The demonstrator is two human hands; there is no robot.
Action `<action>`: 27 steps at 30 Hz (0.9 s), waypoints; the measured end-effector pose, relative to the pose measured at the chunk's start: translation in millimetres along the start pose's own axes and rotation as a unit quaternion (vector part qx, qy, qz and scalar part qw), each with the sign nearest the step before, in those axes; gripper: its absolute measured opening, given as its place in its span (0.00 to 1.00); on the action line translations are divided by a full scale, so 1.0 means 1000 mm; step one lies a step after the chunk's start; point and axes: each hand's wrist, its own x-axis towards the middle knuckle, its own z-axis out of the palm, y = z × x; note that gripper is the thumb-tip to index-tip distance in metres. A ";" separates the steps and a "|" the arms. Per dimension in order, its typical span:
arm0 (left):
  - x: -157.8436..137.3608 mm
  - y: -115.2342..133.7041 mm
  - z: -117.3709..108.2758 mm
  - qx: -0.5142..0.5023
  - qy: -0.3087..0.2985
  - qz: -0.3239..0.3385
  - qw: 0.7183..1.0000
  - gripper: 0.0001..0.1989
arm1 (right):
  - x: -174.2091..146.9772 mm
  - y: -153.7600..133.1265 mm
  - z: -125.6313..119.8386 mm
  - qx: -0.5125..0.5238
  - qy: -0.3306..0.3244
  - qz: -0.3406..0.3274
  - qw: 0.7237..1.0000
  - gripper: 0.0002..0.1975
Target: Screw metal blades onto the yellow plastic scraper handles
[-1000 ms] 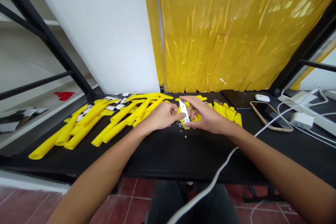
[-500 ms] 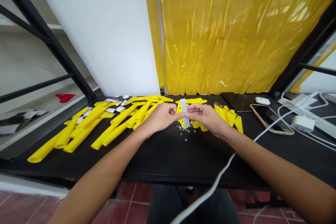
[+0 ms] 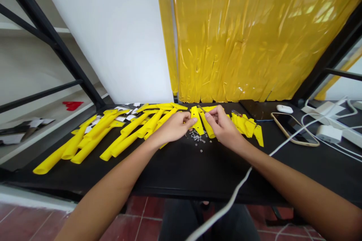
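Thumb and fingers of my left hand are closed on the edge of a flat yellow plastic piece with dark holes, held upright above the table. My right hand is closed in a pinch just to its right. From that pinch a thin metal strip points up and left, seen nearly edge-on, close to the top of the yellow piece. Small screws and nuts lie scattered on the black table below the hands. Another yellow piece lies behind, beside my right fingers.
Long yellow tubular parts lie in groups on the left. More flat yellow pieces lie to the right, near a phone, a white earbud case and a white charger. A white cable crosses in front of my right forearm.
The grey metal plate that faced me between both hands is off the front of the yellow piece. My right hand has moved right and turned, and the yellow piece's holes now show.
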 end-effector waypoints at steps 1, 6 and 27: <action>-0.001 0.001 -0.001 -0.023 -0.009 -0.003 1.000 0.18 | -0.001 0.000 0.001 -0.024 0.004 -0.002 1.000 0.13; -0.002 0.005 -0.002 -0.082 -0.050 -0.020 0.995 0.17 | 0.000 0.006 0.007 0.072 -0.002 -0.019 0.997 0.14; -0.004 0.011 -0.001 -0.068 -0.062 -0.039 0.995 0.17 | 0.005 -0.005 -0.007 0.197 -0.127 0.156 0.960 0.20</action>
